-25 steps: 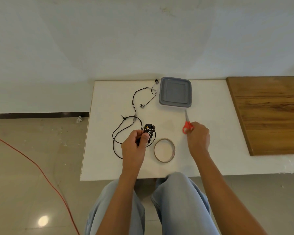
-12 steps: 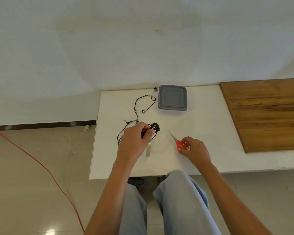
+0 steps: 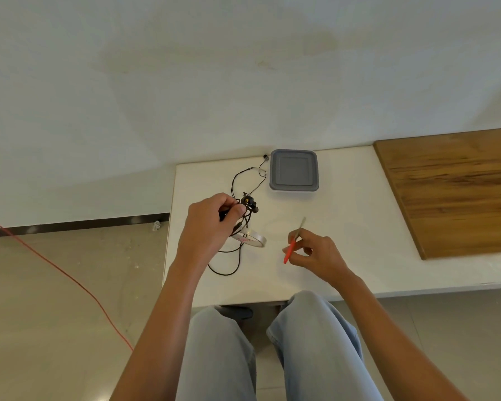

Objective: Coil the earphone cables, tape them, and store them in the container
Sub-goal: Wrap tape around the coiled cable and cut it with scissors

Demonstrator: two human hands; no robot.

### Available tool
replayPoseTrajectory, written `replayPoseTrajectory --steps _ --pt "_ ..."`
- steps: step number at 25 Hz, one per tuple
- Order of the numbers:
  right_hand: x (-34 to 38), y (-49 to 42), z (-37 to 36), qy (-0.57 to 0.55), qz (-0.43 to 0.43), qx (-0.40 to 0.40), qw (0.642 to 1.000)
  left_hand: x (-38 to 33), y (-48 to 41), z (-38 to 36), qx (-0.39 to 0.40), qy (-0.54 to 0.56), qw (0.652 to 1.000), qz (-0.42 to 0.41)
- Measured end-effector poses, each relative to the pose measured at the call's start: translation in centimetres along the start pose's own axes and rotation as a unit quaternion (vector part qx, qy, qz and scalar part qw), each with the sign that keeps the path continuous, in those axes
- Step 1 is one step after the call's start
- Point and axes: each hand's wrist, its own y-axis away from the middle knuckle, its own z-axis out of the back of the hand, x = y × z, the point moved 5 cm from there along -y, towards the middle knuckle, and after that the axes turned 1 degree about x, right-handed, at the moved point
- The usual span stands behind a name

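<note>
My left hand (image 3: 211, 218) grips a small coiled bundle of black earphone cable (image 3: 248, 205) above the white table (image 3: 344, 227); loose loops of cable hang from it down to the tabletop. A clear tape roll (image 3: 250, 239) hangs just below that hand, tilted. Another black earphone cable (image 3: 243, 176) lies loose toward the back of the table. My right hand (image 3: 315, 253) holds red-handled scissors (image 3: 292, 244), blades pointing up and away. The grey square container (image 3: 294, 170) sits with its lid on at the table's back edge.
A brown wooden board (image 3: 451, 189) covers the right part of the table. An orange cord (image 3: 55, 270) runs across the tiled floor on the left. My knees in light jeans (image 3: 301, 342) are under the table's near edge.
My right hand has carried the scissors from near the container toward me and turned them. My left hand has lifted the coiled bundle; the tape roll, flat on the table before, now hangs tilted beneath it.
</note>
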Motion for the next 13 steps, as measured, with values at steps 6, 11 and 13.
replayPoseTrajectory --steps 6,11,13 --pt "3.5 0.5 0.4 -0.081 0.017 0.015 0.996 -0.3 0.1 0.6 -0.034 0.030 0.999 -0.016" --pt "7.0 3.5 -4.1 -0.268 -0.032 0.091 0.959 1.0 0.6 -0.9 -0.097 0.102 0.988 0.067" --pt "8.1 4.5 -6.6 -0.351 -0.069 0.126 0.925 2.1 1.1 -2.0 -0.113 0.159 0.972 0.132"
